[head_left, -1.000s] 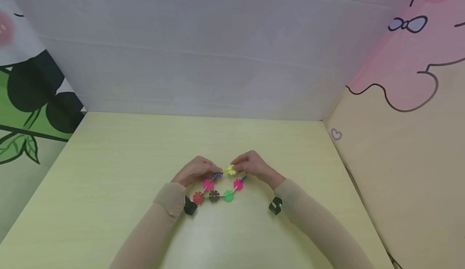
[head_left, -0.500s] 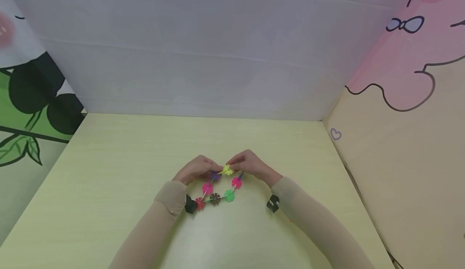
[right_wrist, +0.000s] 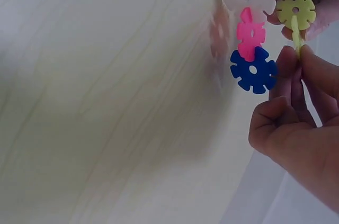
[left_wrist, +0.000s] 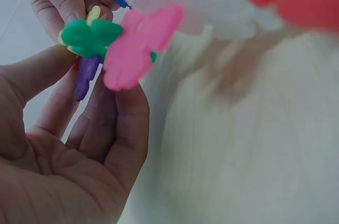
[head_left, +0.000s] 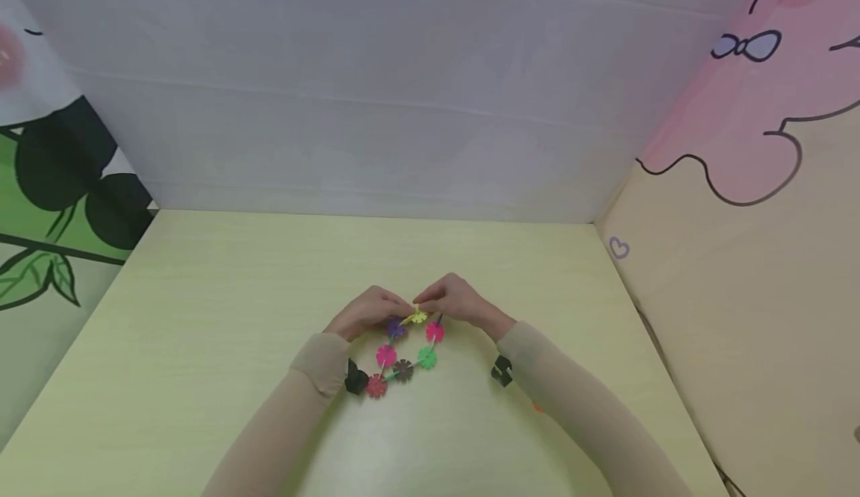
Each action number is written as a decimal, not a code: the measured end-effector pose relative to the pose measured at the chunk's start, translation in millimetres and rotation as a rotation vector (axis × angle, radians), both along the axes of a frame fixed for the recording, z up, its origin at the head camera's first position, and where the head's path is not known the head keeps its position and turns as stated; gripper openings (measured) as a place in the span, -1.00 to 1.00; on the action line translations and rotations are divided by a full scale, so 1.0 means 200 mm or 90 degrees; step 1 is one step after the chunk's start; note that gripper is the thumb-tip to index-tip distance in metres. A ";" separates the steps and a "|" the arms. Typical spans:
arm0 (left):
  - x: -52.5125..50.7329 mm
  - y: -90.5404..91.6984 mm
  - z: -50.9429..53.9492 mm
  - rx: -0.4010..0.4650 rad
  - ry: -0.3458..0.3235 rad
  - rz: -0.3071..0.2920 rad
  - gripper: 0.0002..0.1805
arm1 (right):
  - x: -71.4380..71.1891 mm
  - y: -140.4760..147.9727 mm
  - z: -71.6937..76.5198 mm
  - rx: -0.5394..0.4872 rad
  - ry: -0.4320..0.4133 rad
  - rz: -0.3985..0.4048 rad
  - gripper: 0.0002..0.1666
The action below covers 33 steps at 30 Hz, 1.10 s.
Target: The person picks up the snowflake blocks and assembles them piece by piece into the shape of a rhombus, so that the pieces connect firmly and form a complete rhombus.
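A chain of slotted plastic snowflake discs hangs in a curve between my hands. In the head view it includes a purple disc (head_left: 396, 327), a brown disc (head_left: 403, 369), a green disc (head_left: 427, 357) and a red disc (head_left: 376, 386). My left hand (head_left: 369, 312) pinches the chain near a yellow disc (right_wrist: 295, 10); its exact hold is partly hidden. My right hand (head_left: 460, 303) pinches a second, edge-on yellow disc (right_wrist: 296, 37) joined to that one. A blue disc (right_wrist: 253, 70) hangs at the chain's other end, beside the right fingers, fixed to a pink disc (right_wrist: 250, 34).
The pale wooden table (head_left: 269, 273) lies below the chain. A white wall panel (head_left: 376, 109) stands behind, with printed panels at left and right. Black wrist devices hang under both cuffs. A small orange piece (head_left: 539, 407) shows beside the right sleeve.
My right hand has moved left, closer to my left hand. The chain's loop has narrowed, its red end swinging down and slightly right. More of the orange piece now shows.
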<state>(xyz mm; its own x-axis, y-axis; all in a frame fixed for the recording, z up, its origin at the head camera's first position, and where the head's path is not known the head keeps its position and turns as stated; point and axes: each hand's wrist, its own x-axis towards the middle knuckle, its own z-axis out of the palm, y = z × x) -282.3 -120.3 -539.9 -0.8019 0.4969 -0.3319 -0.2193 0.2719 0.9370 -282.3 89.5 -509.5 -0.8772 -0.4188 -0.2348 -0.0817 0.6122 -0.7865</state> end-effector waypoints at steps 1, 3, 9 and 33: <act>0.00 0.00 0.00 0.001 -0.002 0.002 -0.78 | 0.00 0.00 0.00 0.009 0.004 -0.003 -0.83; 0.00 0.00 0.00 -0.002 0.002 0.006 -0.78 | 0.00 0.01 0.01 0.020 0.012 -0.010 -0.82; 0.02 0.00 0.02 -0.023 0.016 0.026 -0.79 | 0.01 0.06 0.04 0.045 0.037 -0.037 -0.78; 0.02 0.00 -0.01 -0.044 0.000 0.068 -0.79 | 0.42 0.73 0.14 0.207 0.076 -0.016 -0.80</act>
<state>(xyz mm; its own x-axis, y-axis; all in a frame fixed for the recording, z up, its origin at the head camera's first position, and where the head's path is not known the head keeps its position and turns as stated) -277.9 -121.1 -542.6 -0.8490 0.3848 -0.3620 -0.2497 0.3114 0.9169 -198.8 235.0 -482.4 -0.9156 -0.3174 -0.2468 -0.1439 0.8318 -0.5360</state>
